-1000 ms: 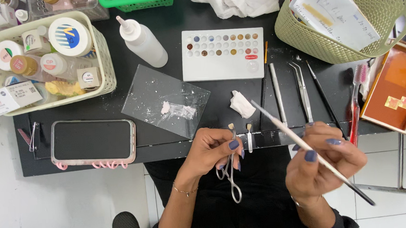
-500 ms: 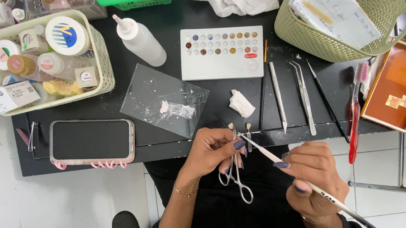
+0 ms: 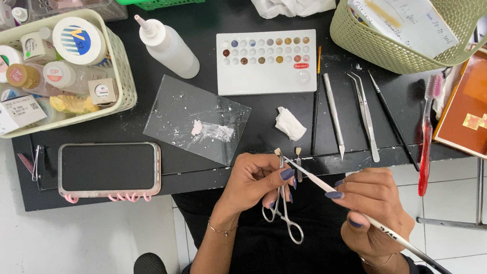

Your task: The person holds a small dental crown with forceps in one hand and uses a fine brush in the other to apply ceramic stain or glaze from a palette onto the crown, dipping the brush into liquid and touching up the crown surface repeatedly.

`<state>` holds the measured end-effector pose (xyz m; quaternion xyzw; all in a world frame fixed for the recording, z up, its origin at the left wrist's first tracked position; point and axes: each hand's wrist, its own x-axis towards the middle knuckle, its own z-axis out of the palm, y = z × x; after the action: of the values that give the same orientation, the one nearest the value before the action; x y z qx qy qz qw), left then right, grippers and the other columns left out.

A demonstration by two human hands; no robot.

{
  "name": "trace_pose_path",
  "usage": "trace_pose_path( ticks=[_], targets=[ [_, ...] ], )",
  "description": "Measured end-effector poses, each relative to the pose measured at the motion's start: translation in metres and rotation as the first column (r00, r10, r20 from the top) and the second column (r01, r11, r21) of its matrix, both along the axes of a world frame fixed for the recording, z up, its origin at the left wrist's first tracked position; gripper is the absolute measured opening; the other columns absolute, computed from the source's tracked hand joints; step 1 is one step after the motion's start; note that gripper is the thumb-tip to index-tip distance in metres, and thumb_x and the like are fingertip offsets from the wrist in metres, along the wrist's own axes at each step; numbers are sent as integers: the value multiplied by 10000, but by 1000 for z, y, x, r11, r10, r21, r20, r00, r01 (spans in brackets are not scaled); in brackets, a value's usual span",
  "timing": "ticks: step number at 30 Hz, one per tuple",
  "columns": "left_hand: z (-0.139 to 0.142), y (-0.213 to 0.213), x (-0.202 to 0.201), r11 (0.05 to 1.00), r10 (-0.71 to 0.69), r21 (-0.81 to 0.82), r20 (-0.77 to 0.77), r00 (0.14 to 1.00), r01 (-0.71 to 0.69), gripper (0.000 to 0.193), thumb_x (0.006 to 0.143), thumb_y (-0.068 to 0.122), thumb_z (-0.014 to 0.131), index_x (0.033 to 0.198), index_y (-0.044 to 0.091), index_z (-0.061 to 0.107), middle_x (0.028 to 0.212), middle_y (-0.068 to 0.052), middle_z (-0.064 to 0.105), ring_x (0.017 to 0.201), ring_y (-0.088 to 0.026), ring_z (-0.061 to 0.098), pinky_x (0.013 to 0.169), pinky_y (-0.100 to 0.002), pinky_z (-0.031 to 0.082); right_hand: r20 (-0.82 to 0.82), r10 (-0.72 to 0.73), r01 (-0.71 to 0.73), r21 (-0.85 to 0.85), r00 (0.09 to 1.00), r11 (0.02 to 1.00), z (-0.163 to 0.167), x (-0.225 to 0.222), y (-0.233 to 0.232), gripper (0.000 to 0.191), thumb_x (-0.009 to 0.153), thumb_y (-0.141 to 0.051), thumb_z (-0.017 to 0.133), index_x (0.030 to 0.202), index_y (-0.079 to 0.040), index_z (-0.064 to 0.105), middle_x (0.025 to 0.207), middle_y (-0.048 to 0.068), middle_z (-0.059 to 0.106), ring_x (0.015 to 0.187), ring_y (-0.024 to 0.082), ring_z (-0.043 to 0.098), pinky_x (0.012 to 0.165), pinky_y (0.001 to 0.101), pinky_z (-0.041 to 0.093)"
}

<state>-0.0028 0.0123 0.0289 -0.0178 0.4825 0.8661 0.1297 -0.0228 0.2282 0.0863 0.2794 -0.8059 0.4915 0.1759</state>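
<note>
the left hand (image 3: 254, 178) pinches scissor-handled forceps (image 3: 282, 207) near the desk's front edge, a tiny pale tooth piece (image 3: 278, 151) clamped at their tip, at 12 o'clock from the fingers. the right hand (image 3: 372, 208) grasps a thin brush (image 3: 364, 217), its tip touching the forceps just below the piece. the piece looks light, hard and easily dropped, so it is best held by the forceps handles. since a second ago the brush has swung down from pointing at the white wad (image 3: 290, 123) to reach the forceps.
</note>
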Motion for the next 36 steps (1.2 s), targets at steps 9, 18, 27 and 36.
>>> trace_pose_path(
  ticks=[9, 18, 27, 36],
  targets=[
    [1, 0, 1, 1000, -5, 8, 24, 1000, 5, 223, 1021, 135, 683, 883, -36, 720, 682, -99, 706, 413, -38, 512, 381, -172, 346, -6, 11, -11, -27, 1000, 1000, -1, -1, -2, 337, 1104, -364, 523, 954, -86, 639, 849, 51, 693, 819, 188, 700, 751, 305, 535],
    [2, 1, 0, 999, 5, -40, 0, 1000, -5, 212, 1009, 120, 678, 878, -40, 726, 670, -108, 711, 393, -47, 517, 358, -180, 348, -8, 22, -23, -12, 1000, 1000, 3, -1, -1, 338, 1109, -367, 522, 963, -86, 639, 864, 46, 694, 828, 184, 693, 769, 313, 526],
    [1, 0, 1, 1000, 3, -27, 4, 1000, -3, 207, 1020, 116, 679, 891, -37, 729, 684, -110, 708, 410, -46, 517, 378, -180, 349, -14, 20, -20, -7, 1000, 1000, 2, 0, -1, 335, 1107, -379, 516, 966, -101, 638, 861, 39, 696, 825, 182, 693, 773, 309, 524],
    [3, 1, 0, 1000, 4, -27, 7, 1000, -4, 211, 1013, 124, 680, 890, -40, 727, 678, -109, 709, 404, -48, 523, 368, -184, 357, -29, 7, -7, -2, 1000, 1000, 4, -1, -2, 335, 1102, -379, 512, 961, -103, 640, 853, 41, 693, 838, 188, 693, 767, 310, 521]
  ],
)
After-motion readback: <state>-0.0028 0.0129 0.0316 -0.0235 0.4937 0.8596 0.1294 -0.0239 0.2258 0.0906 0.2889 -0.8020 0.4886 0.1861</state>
